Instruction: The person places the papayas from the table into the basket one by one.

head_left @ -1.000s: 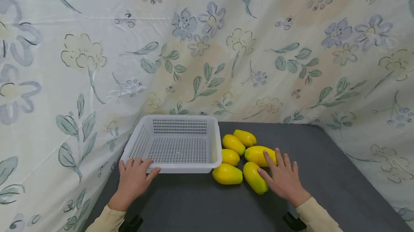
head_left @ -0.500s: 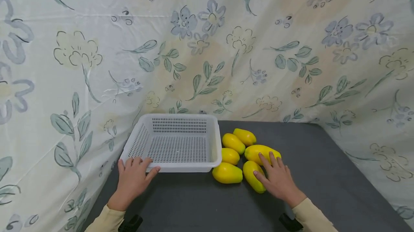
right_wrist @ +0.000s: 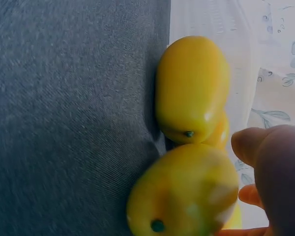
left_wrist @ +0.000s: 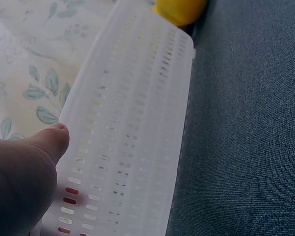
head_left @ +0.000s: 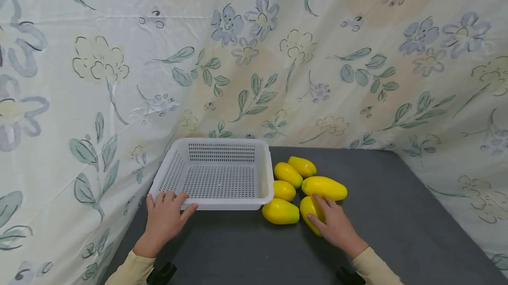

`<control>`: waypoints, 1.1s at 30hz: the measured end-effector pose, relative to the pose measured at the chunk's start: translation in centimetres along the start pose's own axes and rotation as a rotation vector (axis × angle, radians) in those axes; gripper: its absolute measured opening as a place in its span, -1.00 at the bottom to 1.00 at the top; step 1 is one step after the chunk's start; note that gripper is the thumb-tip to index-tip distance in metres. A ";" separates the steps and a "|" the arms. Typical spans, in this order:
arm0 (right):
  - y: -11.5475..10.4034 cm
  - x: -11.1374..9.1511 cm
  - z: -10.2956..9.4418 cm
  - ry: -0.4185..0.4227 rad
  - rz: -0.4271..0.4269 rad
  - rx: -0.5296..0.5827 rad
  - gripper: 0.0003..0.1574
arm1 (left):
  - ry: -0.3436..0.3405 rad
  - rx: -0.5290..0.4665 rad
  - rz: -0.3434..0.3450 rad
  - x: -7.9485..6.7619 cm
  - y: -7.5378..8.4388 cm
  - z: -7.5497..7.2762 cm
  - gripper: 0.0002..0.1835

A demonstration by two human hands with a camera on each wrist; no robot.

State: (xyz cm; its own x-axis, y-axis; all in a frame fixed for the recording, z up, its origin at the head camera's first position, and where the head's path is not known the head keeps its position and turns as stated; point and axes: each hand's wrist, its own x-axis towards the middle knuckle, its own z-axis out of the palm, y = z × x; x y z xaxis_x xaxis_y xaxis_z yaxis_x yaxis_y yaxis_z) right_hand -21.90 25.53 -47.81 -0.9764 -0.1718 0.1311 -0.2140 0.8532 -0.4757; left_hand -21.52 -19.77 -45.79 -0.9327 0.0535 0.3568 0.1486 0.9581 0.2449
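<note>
My left hand [head_left: 166,219] holds the near left corner of a white plastic basket [head_left: 222,205]. Its fingers lie over the rim, and in the left wrist view the thumb [left_wrist: 54,140] is at the basket's outer edge, with reddish fingers showing through the slots. On the right, my right hand [head_left: 337,227] reaches over the nearest yellow papaya [head_left: 309,208], thumb and fingers spread around its right side. In the right wrist view the thumb [right_wrist: 248,142] stands off that papaya [right_wrist: 182,191]; part of the hand's far side is hidden.
Several more papayas lie close together right of the basket, including a long one [head_left: 325,188] behind my right hand and one [head_left: 281,211] at the basket's near corner. A dark grey cloth [head_left: 246,245] covers the table. Floral fabric [head_left: 254,64] hangs behind and at the sides.
My right hand has moved left and slightly nearer, from over the long papaya to the nearest one, its fingers drawing closer together. My left hand stays on the basket.
</note>
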 end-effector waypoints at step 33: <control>0.4 0.6 -1.8 -0.068 0.181 0.299 -0.17 | 0.014 0.006 -0.001 -0.1 0.1 0.1 -0.57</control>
State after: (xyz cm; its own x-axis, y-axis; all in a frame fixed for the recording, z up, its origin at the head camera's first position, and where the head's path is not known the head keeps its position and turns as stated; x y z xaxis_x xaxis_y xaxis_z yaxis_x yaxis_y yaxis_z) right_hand -22.53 26.60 -46.36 -0.9969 -0.0719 -0.0316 -0.0271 0.6926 -0.7208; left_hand -21.42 -19.71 -45.87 -0.9281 0.0481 0.3692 0.1454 0.9597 0.2405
